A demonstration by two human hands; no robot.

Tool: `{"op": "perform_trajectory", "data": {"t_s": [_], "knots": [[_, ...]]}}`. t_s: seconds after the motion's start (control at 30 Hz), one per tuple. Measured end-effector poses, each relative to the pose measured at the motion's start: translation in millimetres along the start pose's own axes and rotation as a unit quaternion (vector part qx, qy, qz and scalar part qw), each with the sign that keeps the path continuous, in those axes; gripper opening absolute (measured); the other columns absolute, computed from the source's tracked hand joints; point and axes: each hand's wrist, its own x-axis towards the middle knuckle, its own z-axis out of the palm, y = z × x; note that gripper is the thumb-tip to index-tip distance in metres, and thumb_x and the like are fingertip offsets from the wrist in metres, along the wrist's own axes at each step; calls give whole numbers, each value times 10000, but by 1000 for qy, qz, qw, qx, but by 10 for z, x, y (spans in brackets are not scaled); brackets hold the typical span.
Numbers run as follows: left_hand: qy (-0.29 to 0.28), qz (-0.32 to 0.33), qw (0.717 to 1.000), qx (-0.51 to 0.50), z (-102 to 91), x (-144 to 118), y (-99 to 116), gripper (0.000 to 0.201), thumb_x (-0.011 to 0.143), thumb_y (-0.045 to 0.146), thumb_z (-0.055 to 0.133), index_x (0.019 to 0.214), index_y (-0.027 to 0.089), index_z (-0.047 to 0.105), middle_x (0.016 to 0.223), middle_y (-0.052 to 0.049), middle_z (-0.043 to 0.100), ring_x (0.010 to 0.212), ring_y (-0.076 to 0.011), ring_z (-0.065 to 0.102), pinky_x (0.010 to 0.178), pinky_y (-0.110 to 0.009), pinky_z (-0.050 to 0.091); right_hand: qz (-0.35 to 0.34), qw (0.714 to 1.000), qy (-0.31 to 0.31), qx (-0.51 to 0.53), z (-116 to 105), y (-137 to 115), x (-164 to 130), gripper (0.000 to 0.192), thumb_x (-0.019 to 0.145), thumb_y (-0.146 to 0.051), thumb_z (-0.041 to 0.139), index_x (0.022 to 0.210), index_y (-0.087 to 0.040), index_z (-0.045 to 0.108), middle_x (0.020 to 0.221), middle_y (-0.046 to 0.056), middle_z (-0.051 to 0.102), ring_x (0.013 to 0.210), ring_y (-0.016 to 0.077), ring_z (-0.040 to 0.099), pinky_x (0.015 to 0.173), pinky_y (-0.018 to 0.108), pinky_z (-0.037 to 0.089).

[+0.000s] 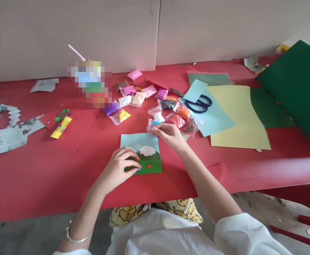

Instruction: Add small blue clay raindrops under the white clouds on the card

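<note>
Everything was placed here in relation to the small clay picture card [141,153], which lay flat near the front edge of the red surface [38,184]. Far to its left, newspaper scraps [6,140] were spread, and closer in on that side a yellow glue stick [61,127] was seen. The left hand [117,169] was rested on the card's lower left corner, fingers curled and pressed onto the green clay strip beside a small red dot; nothing was seen to be gripped in it. The card itself was judged light and bendable, its clay soft and easily dented, so it was best held by its bare paper edges. At the card's upper right corner, the right hand [168,135] was closed in a pinch on a small bag of blue clay [152,124], slippery plastic around a soft lump. Behind the card, a cluster of clay packets [144,97] in many colours was scattered. Further right of the card, blue scissors [198,103] were laid on light blue paper, then a yellow sheet [237,120], and beyond it green card [298,85].
</note>
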Motion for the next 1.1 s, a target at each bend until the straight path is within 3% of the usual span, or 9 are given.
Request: {"op": "perform_trajectory", "data": {"t_s": [0.3,0.43,0.6,0.8,0.93,1.1], "knots": [[-25,1,999,21,25,-60,25,163,852,185,639,827,306,744,1120,-10,645,1209,-228,491,1013,-429,445,-8,1000,3,-19,5,-39,-16,318,804,-502,661,803,-185,690,852,37,711,791,155,641,761,296,511],[37,10,999,33,27,-106,75,207,842,144,629,926,303,731,1091,-23,661,1154,-222,533,1005,-436,462,-13,1000,-2,-9,-9,-9,-14,323,805,-509,661,817,-187,686,864,39,714,809,159,648,776,304,519],[155,-17,984,86,136,-259,203,122,818,168,663,886,263,699,966,-28,684,974,-206,608,967,-437,477,-8,1000,0,8,-14,15,-4,325,787,-512,678,811,-188,684,860,44,714,813,165,656,780,315,527],[182,-30,977,106,308,-340,268,123,807,173,683,897,255,692,964,-36,680,957,-210,617,924,-406,492,-11,1000,-1,-8,-13,14,0,361,776,-549,670,815,-191,685,873,49,715,820,176,658,777,319,528],[180,-35,977,110,332,-306,261,138,801,164,684,897,261,703,978,-39,687,983,-223,607,908,-405,494,-44,994,-13,-96,3,-17,-24,288,854,-459,597,854,-186,690,906,49,720,789,167,654,750,311,521],[169,-39,979,106,339,-275,260,133,804,158,667,854,272,713,982,-37,697,990,-228,611,902,-411,492,-117,957,-60,-259,71,4,-58,172,885,-254,537,910,-200,698,921,44,715,812,169,648,759,306,501]]}}
